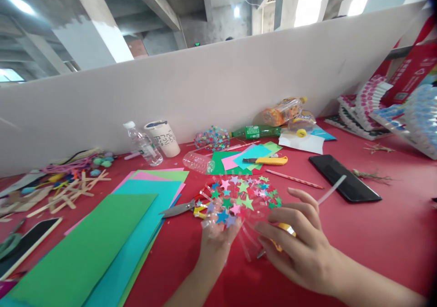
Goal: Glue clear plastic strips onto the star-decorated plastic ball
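Observation:
My left hand (220,234) is closed round a clear plastic bottle piece cut into strips (247,241), with many coloured paper stars (235,202) spread over it. Just right of it, my right hand (300,241) is curled, thumb and forefinger close together; what lies between their tips is too small to name. Behind those fingers shows a shiny yellow thing (286,229), partly hidden. A translucent strip (332,188) sticks out past the right hand's outer fingers. Scissors with yellow-and-red handles (180,208) lie open beside my left hand.
Coloured paper sheets (92,248) cover the left. Behind my hands lie a yellow utility knife (269,161), a red-patterned pencil (295,179) and a green bottle (256,131). A black phone (344,178) rests at right. A water bottle (145,145) and a cup (164,138) stand by the partition.

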Available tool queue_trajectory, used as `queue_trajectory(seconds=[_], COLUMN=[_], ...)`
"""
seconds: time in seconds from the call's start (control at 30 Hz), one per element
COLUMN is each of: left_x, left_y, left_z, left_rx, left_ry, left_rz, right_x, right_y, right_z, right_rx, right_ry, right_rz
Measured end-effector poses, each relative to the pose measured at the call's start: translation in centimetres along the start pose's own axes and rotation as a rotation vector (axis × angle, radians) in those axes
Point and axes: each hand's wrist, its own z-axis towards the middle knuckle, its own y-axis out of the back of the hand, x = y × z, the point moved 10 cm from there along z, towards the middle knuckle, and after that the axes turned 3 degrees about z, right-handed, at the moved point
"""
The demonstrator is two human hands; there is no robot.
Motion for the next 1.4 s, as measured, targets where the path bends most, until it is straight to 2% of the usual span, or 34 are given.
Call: queue_trajectory(seconds=[0.27, 0.37, 0.53, 0.83, 0.93, 1.03, 1.13, 1.23, 1.4], left_x=[-0.4, -0.4, -1.5, 0.4, 0.1, -0.9, -1.0, -0.6, 0.3], left_y=[0.7, 1.0, 0.5, -1.2, -1.4, -1.0, -1.1, -1.6, -1.2], left_z=[0.5, 0.5, 0.4, 0.0, 0.1, 0.3, 0.2, -0.3, -0.2], left_rx=[0.063, 0.048, 0.063, 0.025, 0.026, 0.020, 0.042, 0.076, 0.049], left_ry=[-0.004, 0.003, -0.051, 0.139, 0.167, 0.127, 0.132, 0.172, 0.222], left_rz=[0.011, 0.008, 0.000, -0.226, -0.244, -0.201, -0.186, -0.270, -0.357], right_x=[-0.3, -0.3, -0.2, 0.0, -0.1, -0.1, -0.1, -0.3, -0.1], right_y=[-0.7, -0.9, -1.0, -1.2, -1.2, -1.4, -1.3, -0.9, 0.3], right_z=[-0.3, -0.5, -1.0, -1.5, -1.6, -1.7, -1.5, -1.1, -0.3], right_rx=[0.029, 0.061, 0.096, 0.134, 0.142, 0.152, 0.122, 0.083, -0.001], right_ry=[0.000, 0.023, 0.071, 0.096, 0.083, 0.092, 0.092, 0.052, 0.016], right_rz=[0.030, 0.076, 0.145, 0.187, 0.190, 0.180, 0.144, 0.100, 0.074])
